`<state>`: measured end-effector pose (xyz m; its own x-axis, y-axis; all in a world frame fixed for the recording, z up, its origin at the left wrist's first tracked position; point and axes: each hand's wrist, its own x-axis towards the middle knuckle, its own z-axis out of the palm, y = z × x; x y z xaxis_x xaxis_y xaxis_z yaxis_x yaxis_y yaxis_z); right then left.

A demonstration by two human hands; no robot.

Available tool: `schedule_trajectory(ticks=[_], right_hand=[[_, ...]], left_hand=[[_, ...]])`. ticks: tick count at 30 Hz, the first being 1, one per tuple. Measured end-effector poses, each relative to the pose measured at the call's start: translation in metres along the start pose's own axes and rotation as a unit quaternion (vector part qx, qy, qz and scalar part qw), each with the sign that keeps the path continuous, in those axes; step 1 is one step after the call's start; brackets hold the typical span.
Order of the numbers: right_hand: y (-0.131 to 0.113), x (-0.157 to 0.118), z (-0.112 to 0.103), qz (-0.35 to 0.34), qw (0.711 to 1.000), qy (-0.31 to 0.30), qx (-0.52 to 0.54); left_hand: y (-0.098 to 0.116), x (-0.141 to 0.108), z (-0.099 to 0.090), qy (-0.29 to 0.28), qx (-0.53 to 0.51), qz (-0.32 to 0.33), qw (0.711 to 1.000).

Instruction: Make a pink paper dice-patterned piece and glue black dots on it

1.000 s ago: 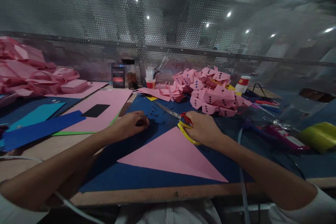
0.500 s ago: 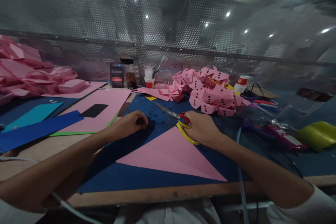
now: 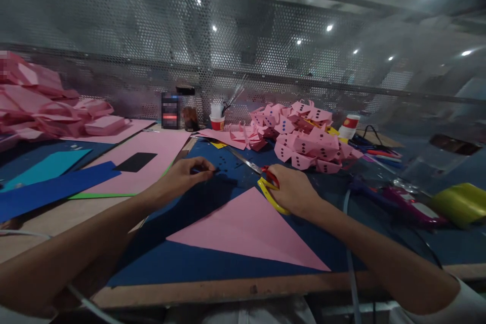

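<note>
My right hand [image 3: 292, 187] is closed on the scissors [image 3: 255, 166], which have red and yellow handles; their blades point up and left over the blue mat [image 3: 159, 263]. Left of them, my left hand [image 3: 192, 174] has thumb and forefinger pinched around a tiny dark piece near the fingertips. Small black bits [image 3: 223, 162] lie scattered on the mat just beyond the fingertips. A pink triangular sheet [image 3: 250, 233] lies flat on the mat below both hands, one corner by the yellow handle.
Folded pink papers with dark dots [image 3: 307, 142] are heaped behind. More pink paper [image 3: 34, 96] is piled at the left, near blue strips [image 3: 61, 187] and a black rectangle [image 3: 136, 162]. Cups [image 3: 217, 122] and a jar [image 3: 190, 116] stand at the back. A glue gun [image 3: 413, 207] is at the right.
My left hand has moved slightly right and its curled fingers have extended into a pinch. My right hand stays on the scissors. The view has shifted slightly.
</note>
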<state>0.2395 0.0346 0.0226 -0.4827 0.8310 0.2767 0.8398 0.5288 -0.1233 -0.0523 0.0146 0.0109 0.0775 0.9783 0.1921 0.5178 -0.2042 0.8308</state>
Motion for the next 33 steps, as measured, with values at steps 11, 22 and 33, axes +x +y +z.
schedule_trajectory(ticks=[11,22,33], right_hand=[[-0.004,-0.001,0.002,-0.007,0.966,-0.053,0.254],[-0.019,-0.011,-0.011,-0.027,0.915,-0.068,0.396],[-0.013,-0.010,-0.008,-0.051,0.982,0.018,0.180]], left_hand=[[0.032,-0.016,0.035,-0.041,-0.176,-0.076,0.981],[0.046,-0.030,0.069,-0.088,-0.216,-0.056,0.971],[0.042,-0.025,0.057,0.000,-0.258,-0.057,0.964]])
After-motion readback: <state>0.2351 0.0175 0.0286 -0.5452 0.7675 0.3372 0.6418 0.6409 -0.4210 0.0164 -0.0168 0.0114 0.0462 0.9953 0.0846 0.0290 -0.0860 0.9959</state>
